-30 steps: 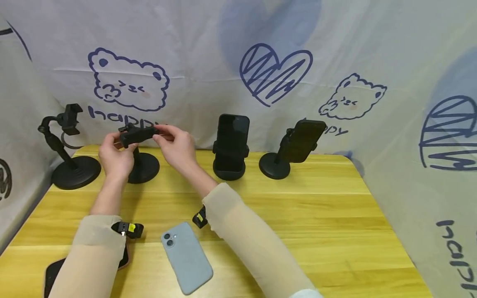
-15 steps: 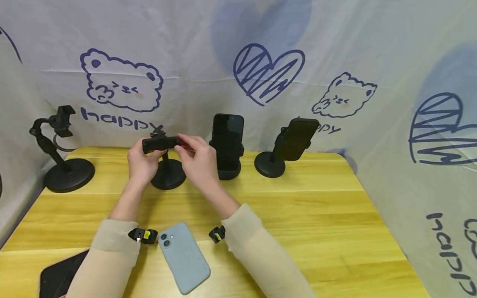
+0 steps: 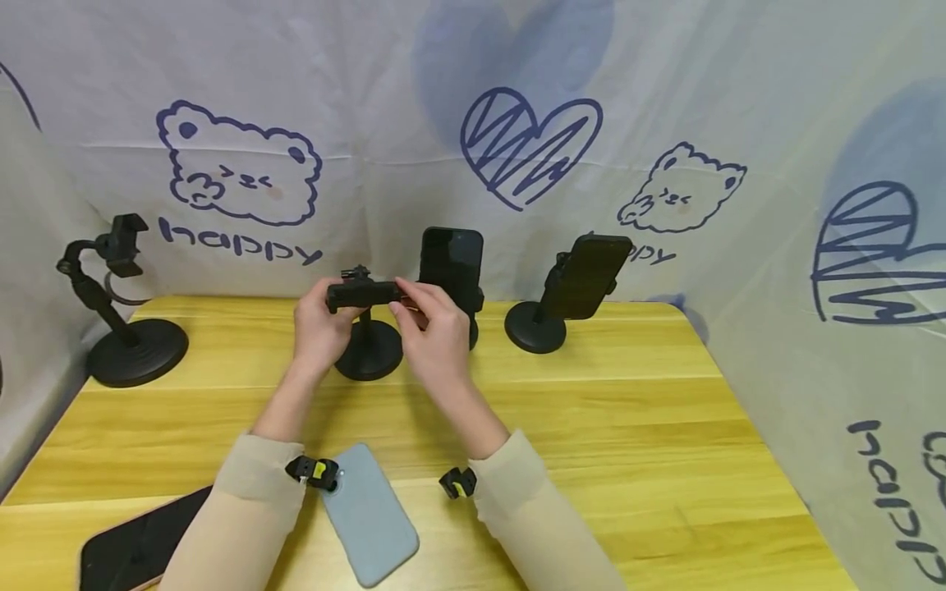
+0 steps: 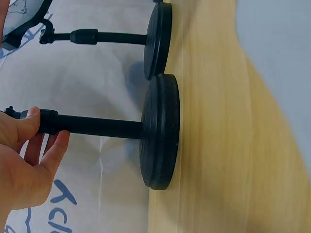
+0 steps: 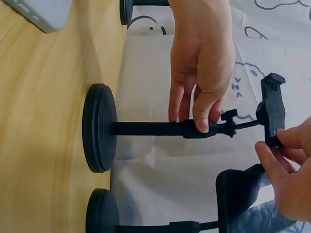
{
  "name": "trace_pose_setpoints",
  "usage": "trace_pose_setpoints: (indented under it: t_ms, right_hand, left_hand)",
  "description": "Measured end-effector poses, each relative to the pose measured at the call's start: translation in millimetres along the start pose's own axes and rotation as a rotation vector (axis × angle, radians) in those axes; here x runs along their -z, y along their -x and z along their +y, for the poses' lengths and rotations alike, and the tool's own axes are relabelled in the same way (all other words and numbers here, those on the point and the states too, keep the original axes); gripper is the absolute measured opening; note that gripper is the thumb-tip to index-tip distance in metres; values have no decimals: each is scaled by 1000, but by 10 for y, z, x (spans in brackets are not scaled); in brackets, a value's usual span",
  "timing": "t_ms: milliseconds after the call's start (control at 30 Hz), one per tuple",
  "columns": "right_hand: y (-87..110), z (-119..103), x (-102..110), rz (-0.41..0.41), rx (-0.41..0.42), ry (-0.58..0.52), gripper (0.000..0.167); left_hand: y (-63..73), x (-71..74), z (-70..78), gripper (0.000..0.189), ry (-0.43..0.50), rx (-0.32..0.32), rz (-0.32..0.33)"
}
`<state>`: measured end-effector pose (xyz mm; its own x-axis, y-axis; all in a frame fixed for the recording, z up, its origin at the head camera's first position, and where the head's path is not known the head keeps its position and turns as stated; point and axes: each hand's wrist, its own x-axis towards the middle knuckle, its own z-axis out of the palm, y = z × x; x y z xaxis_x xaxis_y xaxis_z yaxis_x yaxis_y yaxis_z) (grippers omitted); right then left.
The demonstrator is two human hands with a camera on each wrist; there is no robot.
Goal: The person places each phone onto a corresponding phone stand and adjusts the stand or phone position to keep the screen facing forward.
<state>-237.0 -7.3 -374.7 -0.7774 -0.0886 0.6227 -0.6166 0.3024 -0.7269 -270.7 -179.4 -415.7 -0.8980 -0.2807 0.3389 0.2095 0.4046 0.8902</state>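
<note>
since the earlier frames, the stand (image 3: 369,353) has been shifted rightward and is held just beside the middle stand (image 5: 101,213), on which a black phone (image 3: 451,261) is mounted. its pole (image 5: 150,128) is gripped by the left hand (image 3: 319,332), with thumb and fingers curled around it. one end of its clamp (image 3: 364,295) is pinched between thumb and fingers of the right hand (image 3: 438,332). a grey phone (image 3: 373,525) is seen on the table (image 3: 665,451), well apart from the stand.

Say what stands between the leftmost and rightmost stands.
In the head view, the held stand, with the left hand and right hand on it, then the phone-bearing stand.
</note>
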Motion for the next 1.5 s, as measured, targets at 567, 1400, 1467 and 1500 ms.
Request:
trace_pose_setpoints:
  t_ms: [567, 1400, 1467, 1500]
  right_hand:
    - [64, 141, 34, 76, 42, -115, 29]
    - [91, 143, 27, 64, 18, -161, 30]
    - [94, 146, 24, 61, 16, -168, 30]
    - [96, 148, 22, 60, 14, -171, 30]
  left_hand:
    - [86, 74, 75, 44, 71, 99, -60]
    - [362, 544, 482, 38, 119, -269, -145]
    - [363, 530, 474, 36, 124, -272, -146]
    - [365, 526, 471, 35, 130, -273, -145]
